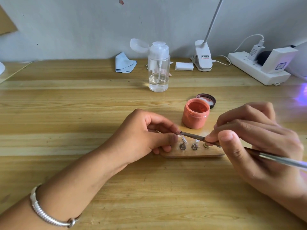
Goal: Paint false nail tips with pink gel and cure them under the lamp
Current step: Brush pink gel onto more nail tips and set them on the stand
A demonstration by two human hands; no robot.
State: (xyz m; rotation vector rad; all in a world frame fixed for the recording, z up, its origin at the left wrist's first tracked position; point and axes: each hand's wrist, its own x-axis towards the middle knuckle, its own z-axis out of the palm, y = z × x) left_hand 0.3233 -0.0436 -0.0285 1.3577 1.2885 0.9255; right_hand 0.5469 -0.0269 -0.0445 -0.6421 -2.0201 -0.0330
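A small wooden holder point(199, 154) lies on the table with metal studs point(182, 146) carrying clear nail tips. My left hand point(146, 138) pinches one nail tip point(178, 134) at the holder's left end between thumb and forefinger. My right hand point(252, 140) grips a thin brush point(192, 136) like a pen, its metal handle running off to the right. The brush's tip touches the pinched nail tip. Just behind the holder stands an open jar of pink gel point(195, 113), and its dark lid point(206, 100) lies behind it.
A clear pump bottle point(158, 67) with liquid stands at the centre back beside a blue cloth point(124, 63) and white pads point(184, 65). A clip lamp point(203, 55) and a power strip point(255, 68) sit at the back right. Purple light glows at the right edge point(303, 95).
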